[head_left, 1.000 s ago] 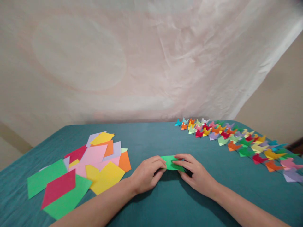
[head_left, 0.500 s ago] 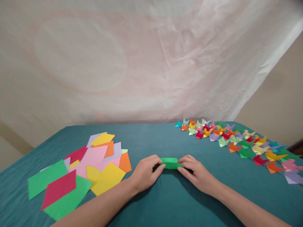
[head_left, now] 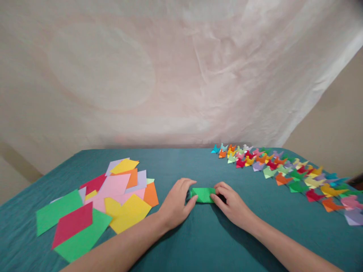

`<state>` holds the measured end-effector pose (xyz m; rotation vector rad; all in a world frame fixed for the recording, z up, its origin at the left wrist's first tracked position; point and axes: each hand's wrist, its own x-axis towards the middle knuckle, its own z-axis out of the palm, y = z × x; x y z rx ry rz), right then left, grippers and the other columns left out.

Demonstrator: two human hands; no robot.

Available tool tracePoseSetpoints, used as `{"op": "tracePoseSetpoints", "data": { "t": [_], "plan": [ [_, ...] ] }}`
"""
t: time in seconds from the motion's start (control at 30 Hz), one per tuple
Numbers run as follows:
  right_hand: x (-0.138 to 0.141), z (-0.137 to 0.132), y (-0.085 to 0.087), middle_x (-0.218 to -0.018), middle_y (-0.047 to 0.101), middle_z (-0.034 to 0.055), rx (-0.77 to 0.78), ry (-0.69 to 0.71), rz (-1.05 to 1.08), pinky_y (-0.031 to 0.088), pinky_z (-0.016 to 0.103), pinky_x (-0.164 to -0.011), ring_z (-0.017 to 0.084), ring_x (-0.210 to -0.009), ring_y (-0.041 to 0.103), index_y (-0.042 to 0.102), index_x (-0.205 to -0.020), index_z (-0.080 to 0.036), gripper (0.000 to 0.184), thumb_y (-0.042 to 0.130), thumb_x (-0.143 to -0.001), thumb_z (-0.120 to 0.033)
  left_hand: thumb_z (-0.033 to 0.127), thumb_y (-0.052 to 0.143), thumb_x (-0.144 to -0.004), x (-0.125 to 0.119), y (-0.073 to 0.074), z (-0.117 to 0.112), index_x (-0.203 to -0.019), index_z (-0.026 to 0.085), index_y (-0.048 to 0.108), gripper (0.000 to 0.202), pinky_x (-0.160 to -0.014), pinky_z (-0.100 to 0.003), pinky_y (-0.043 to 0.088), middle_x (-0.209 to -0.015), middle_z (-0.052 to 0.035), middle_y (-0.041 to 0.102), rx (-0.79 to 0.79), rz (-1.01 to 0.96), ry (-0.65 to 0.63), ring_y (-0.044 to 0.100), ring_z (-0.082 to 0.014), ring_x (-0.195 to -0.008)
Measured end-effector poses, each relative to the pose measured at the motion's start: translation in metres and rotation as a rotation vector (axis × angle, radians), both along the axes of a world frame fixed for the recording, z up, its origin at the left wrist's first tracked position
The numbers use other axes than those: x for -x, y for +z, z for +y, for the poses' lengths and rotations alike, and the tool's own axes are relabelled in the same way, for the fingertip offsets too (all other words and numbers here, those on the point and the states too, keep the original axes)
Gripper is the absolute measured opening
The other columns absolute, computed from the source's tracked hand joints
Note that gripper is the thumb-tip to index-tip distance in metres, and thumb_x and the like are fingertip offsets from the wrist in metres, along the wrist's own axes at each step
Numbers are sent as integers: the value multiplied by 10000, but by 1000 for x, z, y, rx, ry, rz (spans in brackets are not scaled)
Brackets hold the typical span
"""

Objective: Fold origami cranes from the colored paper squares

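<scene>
A folded piece of green paper (head_left: 203, 195) lies nearly flat in front of me, its creases showing on top. My right hand (head_left: 231, 203) pinches its right end between thumb and fingers. At the left end, my left hand (head_left: 177, 204) is open, fingers and thumb spread apart around the edge. The thumb tip of that hand is close to the paper; whether it touches cannot be made out.
Loose coloured paper sheets, among them a yellow sheet (head_left: 132, 213) and a red sheet (head_left: 73, 224), overlap on the left of the teal tablecloth (head_left: 176, 249). Rows of small folded paper birds (head_left: 282, 179) stand at the right. A pale cloth (head_left: 181, 75) hangs behind.
My left hand has loosened from the green paper, its fingers spreading. The paper has gone from raised and partly open to flatter and pressed down. My right hand keeps its pinch.
</scene>
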<state>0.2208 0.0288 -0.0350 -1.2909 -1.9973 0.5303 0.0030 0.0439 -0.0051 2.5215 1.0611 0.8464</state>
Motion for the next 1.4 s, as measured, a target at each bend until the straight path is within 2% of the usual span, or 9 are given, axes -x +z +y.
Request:
{"op": "tracePoseSetpoints", "data": {
  "t": [0.13, 0.27, 0.37, 0.53, 0.63, 0.7, 0.77, 0.93, 1.4],
  "plan": [
    [-2, 1, -3, -824, 516, 43, 5, 7, -8, 420, 324, -729, 178, -791, 501, 496, -713, -189, 160, 462, -865, -222, 247, 419, -903, -4, 10, -15, -1246, 182, 444, 350, -1073, -399, 261, -1309, -85, 463, -171, 263, -197, 320, -222, -1286],
    [-2, 2, -5, -822, 510, 39, -20, 12, 9, 421, 322, -742, 177, -801, 501, 478, -707, -193, 155, 460, -861, -200, 467, 367, -910, -8, 11, -27, -1326, 144, 369, 527, -1115, -394, 169, -1405, -106, 362, -113, 419, -279, 250, -234, -1332],
    [-1, 2, -4, -817, 508, 39, -31, 1, 7, 422, 324, -732, 178, -791, 499, 483, -729, -195, 137, 454, -863, -201, 561, 283, -899, -7, 10, -28, -1387, 132, 267, 650, -1118, -389, 146, -1456, -112, 256, -27, 450, -288, 180, -230, -1356],
    [-1, 0, -4, -804, 504, 36, -32, -23, -26, 424, 325, -709, 177, -768, 493, 471, -740, -195, 123, 455, -860, -212, 581, 244, -897, -6, 8, -24, -1409, 147, 222, 672, -1126, -379, 96, -1479, -95, 184, 63, 448, -289, 132, -215, -1368],
    [-2, 1, -8, -853, 515, 41, -23, -49, -30, 431, 328, -727, 174, -785, 501, 491, -863, -187, 31, 483, -837, -202, 586, 244, -895, -6, 7, -24, -1412, 152, 217, 676, -1126, -378, 98, -1483, -93, 167, 96, 441, -282, 136, -216, -1367],
    [-3, 4, -9, -916, 523, 50, -10, -73, -20, 438, 332, -749, 170, -791, 509, 465, -1044, -176, 233, 509, -816, -198, 585, 246, -895, -6, 6, -24, -1413, 155, 217, 674, -1125, -378, 104, -1481, -92, 175, 106, 440, -279, 141, -215, -1366],
    [-3, 8, -8, -944, 523, 54, 19, -61, -30, 445, 326, -751, 162, -781, 516, 443, -1124, -173, 315, 504, -816, -197, 580, 246, -897, -5, 5, -24, -1414, 157, 216, 668, -1124, -380, 111, -1479, -91, 185, 111, 439, -275, 144, -216, -1366],
    [1, 14, -1, -930, 536, 38, 80, -22, -102, 444, 299, -696, 146, -729, 532, 558, -947, -200, 143, 458, -845, -217, 565, 246, -904, -5, 4, -25, -1419, 159, 200, 658, -1123, -385, 126, -1478, -89, 193, 120, 440, -270, 162, -227, -1361],
    [0, 11, -1, -896, 548, 20, 29, -48, -113, 435, 279, -659, 131, -683, 531, 586, -883, -213, 115, 482, -841, -240, 558, 236, -908, -6, 5, -24, -1413, 145, 215, 653, -1116, -388, 150, -1477, -99, 194, 136, 456, -273, 180, -235, -1356]
  ]
}}
